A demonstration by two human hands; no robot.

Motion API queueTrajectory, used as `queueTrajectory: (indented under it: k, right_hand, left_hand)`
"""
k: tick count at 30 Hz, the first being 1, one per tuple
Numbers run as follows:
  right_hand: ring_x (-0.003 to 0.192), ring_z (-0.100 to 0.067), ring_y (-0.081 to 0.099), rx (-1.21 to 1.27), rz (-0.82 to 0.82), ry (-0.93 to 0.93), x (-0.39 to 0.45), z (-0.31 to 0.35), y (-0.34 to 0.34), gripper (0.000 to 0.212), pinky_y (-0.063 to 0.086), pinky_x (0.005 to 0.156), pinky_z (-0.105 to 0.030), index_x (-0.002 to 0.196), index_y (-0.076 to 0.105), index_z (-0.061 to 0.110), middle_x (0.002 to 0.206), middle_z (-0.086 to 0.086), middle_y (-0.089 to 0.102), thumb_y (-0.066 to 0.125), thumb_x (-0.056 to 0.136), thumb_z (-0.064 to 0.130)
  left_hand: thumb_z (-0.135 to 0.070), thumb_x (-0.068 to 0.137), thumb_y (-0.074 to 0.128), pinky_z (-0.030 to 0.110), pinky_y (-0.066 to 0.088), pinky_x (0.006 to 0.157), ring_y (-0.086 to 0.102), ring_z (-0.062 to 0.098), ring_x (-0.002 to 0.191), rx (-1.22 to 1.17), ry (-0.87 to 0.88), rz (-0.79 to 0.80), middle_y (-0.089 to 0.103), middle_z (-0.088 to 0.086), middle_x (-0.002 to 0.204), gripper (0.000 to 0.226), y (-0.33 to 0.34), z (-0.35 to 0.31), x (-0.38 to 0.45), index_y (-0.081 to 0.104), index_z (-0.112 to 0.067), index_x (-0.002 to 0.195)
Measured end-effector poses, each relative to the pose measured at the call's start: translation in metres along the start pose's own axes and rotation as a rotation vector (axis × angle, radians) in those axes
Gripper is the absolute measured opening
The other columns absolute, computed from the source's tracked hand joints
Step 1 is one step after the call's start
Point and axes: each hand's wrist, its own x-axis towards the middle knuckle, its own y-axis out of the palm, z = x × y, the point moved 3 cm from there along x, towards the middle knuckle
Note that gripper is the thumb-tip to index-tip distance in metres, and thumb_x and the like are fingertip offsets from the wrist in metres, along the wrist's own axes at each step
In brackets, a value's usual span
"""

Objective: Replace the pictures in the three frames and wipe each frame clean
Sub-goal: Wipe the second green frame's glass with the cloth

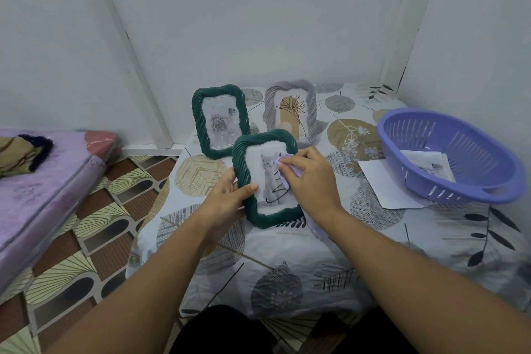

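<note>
Right hand (309,178) presses a small lilac cloth (287,165) against the glass of the green cat frame (267,178), fingers curled over the cloth; left hand (227,198) grips that frame's left edge, thumb on its front, holding it tilted above the leaf-print table cover (287,253). Wiping is the step in hand. Largest nearby is the purple basket (448,155) at the right, holding loose prints, resting partly on a white sheet (385,187). Behind stand 2 upright frames: a green rose frame (219,121) and a grey plant frame (291,109), apart from each other. Judging by this, the next move calls for sweeping the cloth across the remaining glass and ribbed border, then standing this frame beside the other 2.
</note>
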Motion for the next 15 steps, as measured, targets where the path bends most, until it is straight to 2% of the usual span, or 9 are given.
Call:
queueTrajectory:
  k: [7,12,15]
  right_hand:
    - [0.083,-0.007,0.059,0.008,0.007,-0.011,-0.002,0.0017,0.0015,0.018,0.054,0.079,-0.029,0.108,0.08,0.019,0.092,0.006,0.057,0.074,0.093,0.027]
    - [0.082,-0.007,0.058,0.007,-0.026,0.003,0.0024,-0.0038,-0.0062,0.018,0.053,0.078,-0.029,0.107,0.08,0.017,0.092,0.005,0.058,0.075,0.093,0.026]
    - [0.082,-0.007,0.057,-0.015,0.01,-0.014,-0.0022,-0.0002,-0.0027,0.019,0.053,0.077,-0.028,0.109,0.08,0.018,0.093,0.006,0.057,0.073,0.094,0.027]
  left_hand:
    - [-0.004,0.103,0.053,0.047,0.056,0.092,0.069,0.027,0.115,-0.002,0.002,0.011,0.071,0.005,0.128,0.043,-0.0006,0.0014,0.0006,0.052,-0.03,0.137]
    - [-0.004,0.103,0.053,0.05,0.055,0.097,0.068,0.027,0.117,0.004,0.0,0.015,0.07,0.005,0.129,0.043,-0.0008,0.001,0.0016,0.052,-0.031,0.135]
    - [-0.003,0.103,0.052,0.049,0.056,0.095,0.069,0.026,0.115,0.004,0.001,0.011,0.071,0.004,0.126,0.042,-0.0002,0.0007,0.0005,0.053,-0.032,0.134]
